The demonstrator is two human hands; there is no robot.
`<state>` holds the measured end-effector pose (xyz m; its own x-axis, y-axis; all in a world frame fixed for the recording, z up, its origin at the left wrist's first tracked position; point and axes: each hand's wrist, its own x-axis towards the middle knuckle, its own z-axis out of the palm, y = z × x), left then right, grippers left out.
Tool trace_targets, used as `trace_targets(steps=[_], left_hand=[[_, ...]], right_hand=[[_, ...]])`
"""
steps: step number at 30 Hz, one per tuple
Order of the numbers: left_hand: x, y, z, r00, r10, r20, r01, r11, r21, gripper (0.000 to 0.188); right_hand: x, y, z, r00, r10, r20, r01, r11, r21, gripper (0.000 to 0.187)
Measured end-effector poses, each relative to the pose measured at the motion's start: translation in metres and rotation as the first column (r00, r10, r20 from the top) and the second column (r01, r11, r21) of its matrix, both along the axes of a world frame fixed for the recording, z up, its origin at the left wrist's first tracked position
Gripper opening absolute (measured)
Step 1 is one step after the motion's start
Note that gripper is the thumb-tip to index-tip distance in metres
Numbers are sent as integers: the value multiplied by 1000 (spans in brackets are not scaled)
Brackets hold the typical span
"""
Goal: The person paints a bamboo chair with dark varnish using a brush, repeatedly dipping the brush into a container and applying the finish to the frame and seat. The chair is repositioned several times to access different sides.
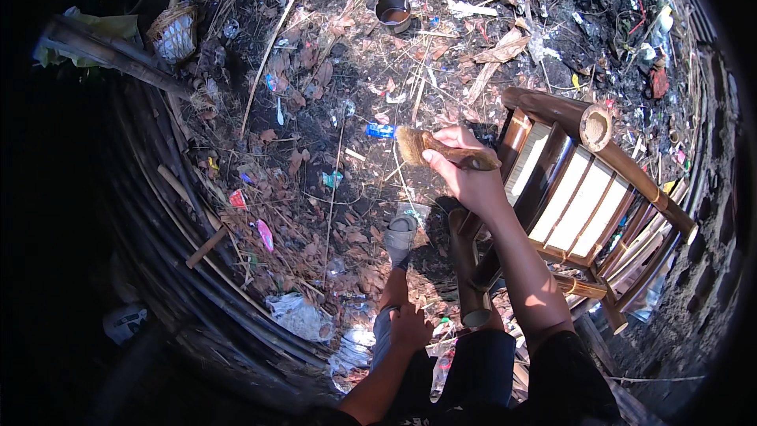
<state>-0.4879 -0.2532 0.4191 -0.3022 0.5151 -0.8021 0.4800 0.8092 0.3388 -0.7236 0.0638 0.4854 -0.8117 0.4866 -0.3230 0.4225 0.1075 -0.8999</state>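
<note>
My right hand (465,170) is closed around the wooden handle of a wide paintbrush (412,146), its pale bristles pointing left. Just right of it stands a glossy brown bamboo chair (558,159) with cream slatted panels between dark poles. My right forearm passes in front of the chair's lower part. Lower down, my left hand (412,328) lies on my left knee, fingers spread over it and holding nothing. A dark round pot (393,14) with brownish liquid inside sits on the ground ahead, beyond the brush.
Dry leaves, sticks and plastic scraps cover the dark soil. Long bamboo poles (169,268) curve along the left, with a hammer-like wooden tool (206,248) by them. A woven basket (173,34) stands at the far left. A rough wall (714,213) runs along the right.
</note>
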Motion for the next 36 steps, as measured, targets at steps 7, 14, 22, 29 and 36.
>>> trace_targets(steps=[7, 14, 22, 29, 36], left_hand=[[-23, -18, 2, 997, 80, -14, -78, 989, 124, 38], [-32, -29, 0, 967, 251, 43, -254, 952, 173, 36], [-87, -65, -1, 725, 655, -212, -669, 743, 9, 33], [-167, -36, 13, 626, 749, -217, -754, 652, 78, 34], [-252, -54, 6, 417, 885, -206, -908, 398, -127, 37]], right_hand=[[-118, 3, -50, 950, -307, -51, 293, 937, -193, 39], [-167, -7, -58, 866, -484, -130, 382, 806, -453, 32], [-208, 40, -92, 754, -656, -32, 562, 670, -485, 33], [-257, 96, -136, 873, -488, -10, 483, 866, -127, 37], [-302, 120, -251, 934, -345, 96, 249, 818, 518, 34]])
